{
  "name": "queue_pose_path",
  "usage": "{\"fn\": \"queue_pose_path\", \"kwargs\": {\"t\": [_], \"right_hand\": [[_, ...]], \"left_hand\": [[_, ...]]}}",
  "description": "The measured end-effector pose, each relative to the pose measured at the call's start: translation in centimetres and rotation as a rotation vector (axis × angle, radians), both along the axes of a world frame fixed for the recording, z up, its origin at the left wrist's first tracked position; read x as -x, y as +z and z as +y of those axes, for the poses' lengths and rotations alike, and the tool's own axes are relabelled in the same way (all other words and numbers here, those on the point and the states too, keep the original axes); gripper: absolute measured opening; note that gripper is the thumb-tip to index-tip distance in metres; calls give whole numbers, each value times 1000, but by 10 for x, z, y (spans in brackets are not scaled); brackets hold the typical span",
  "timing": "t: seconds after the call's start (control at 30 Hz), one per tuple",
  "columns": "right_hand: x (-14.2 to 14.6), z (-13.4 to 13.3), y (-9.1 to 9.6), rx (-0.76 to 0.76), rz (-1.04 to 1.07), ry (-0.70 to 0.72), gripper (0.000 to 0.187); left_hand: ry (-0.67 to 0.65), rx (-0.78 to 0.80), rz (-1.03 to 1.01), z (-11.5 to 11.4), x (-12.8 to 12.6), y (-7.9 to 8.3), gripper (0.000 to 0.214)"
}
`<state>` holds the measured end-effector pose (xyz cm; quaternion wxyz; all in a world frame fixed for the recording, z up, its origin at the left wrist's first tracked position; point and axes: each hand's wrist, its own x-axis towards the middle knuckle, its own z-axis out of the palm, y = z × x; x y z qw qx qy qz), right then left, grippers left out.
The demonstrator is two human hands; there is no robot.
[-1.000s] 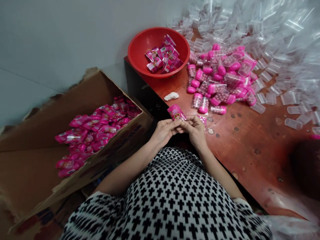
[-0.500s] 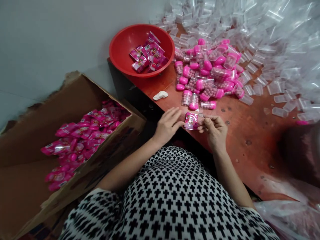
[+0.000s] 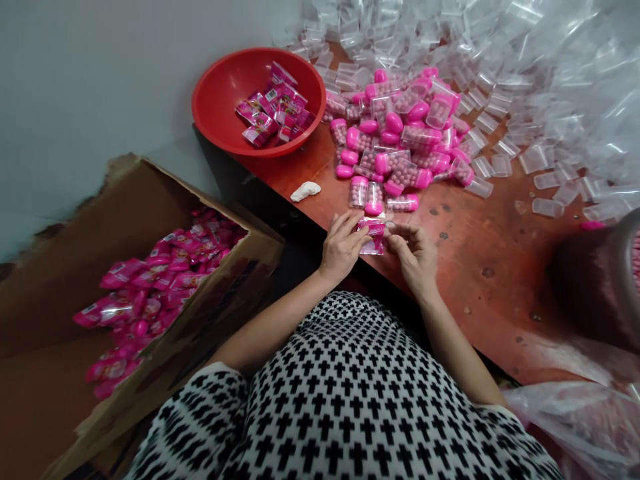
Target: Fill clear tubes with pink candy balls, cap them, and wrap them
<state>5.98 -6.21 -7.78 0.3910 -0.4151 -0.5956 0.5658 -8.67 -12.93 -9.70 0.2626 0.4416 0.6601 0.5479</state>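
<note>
At the near edge of the reddish-brown table (image 3: pixel 500 300), both hands hold one small pink packet (image 3: pixel 373 235). My left hand (image 3: pixel 341 245) pinches its left side, fingers partly stretched. My right hand (image 3: pixel 413 252) grips its right side with curled fingers. Just beyond the hands lies a heap of clear tubes with pink caps (image 3: pixel 400 143), filled with small pinkish balls.
A red bowl (image 3: pixel 220 100) with several pink packets stands at the table's far left corner. A cardboard box (image 3: pixel 125 220) on the left holds many pink packets. Empty clear tubes (image 3: pixel 525 80) pile up at the back right. A white lump (image 3: pixel 305 191) lies near the edge.
The hands parted half a second ago, with the packet in the right hand; both hands have now closed on it again. The view has shifted, so everything sits further left.
</note>
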Motion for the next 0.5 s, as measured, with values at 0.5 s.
{"fn": "queue_pose_path", "kwargs": {"t": [0.5], "right_hand": [[33,31,15,-173,-231,436,24]], "left_hand": [[-12,175,-880,-25,20,23,35]]}}
